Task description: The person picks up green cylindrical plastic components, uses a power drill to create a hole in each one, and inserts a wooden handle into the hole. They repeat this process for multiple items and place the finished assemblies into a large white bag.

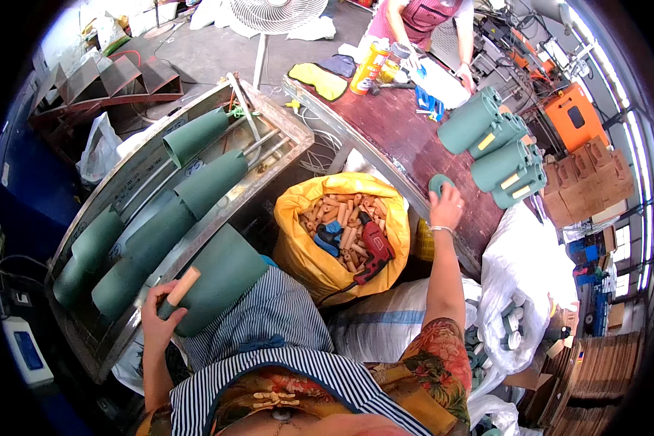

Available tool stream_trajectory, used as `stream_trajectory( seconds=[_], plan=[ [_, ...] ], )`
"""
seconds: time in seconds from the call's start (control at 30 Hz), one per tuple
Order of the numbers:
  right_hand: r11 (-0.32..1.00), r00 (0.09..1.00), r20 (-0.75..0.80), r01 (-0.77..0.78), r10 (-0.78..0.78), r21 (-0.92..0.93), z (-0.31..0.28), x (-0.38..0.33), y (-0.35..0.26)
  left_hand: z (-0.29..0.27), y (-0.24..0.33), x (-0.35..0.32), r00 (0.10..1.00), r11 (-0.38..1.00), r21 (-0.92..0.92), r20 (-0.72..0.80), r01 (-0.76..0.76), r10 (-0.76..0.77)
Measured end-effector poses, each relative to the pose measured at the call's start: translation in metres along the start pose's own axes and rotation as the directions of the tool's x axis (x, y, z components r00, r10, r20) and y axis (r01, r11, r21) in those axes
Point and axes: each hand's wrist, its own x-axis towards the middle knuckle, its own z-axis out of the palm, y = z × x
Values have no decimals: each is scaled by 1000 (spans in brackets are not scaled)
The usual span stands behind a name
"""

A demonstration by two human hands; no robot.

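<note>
My left hand (pixel 160 318) is closed round the end of a large green plastic cylinder (pixel 221 276) lying across my lap. A short tan tube (pixel 184 286) sticks up at that end, beside my thumb and fingers. My right hand (pixel 447 207) reaches to the table edge, its fingers closed on a small round green cap (pixel 438 183). Between my arms stands a yellow sack (pixel 298 254) full of tan tubes (pixel 341 212). A red power drill (pixel 375 251) and a blue-and-black tool (pixel 328 237) lie on top of them.
At left, a metal trough (pixel 142 171) holds several green cylinders (pixel 211 182). The dark red table (pixel 385 131) carries finished-looking green cylinders (pixel 469 123), an orange spray can (pixel 369 67) and cloths. Across it another person (pixel 421 22) works. White sacks (pixel 519 269) stand at right; a fan (pixel 276 11) stands behind.
</note>
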Motion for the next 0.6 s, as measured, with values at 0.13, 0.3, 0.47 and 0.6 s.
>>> stream_trajectory(
  seconds=[0.13,0.3,0.47,0.6],
  plan=[
    [994,994,-2,106,-107,-32,23,-10,19,2,-35,-11,991,995,-69,-123,-71,62],
    [994,999,41,28,-24,-108,24,-19,36,3,-20,-26,967,976,151,-175,-158,184],
    [923,999,37,-32,19,384,-18,-9,23,27,-14,-33,882,983,-179,-469,-47,-43],
    [287,921,121,-10,-371,958,-188,-106,-125,15,9,-32,883,967,-103,-438,-234,167]
  ],
)
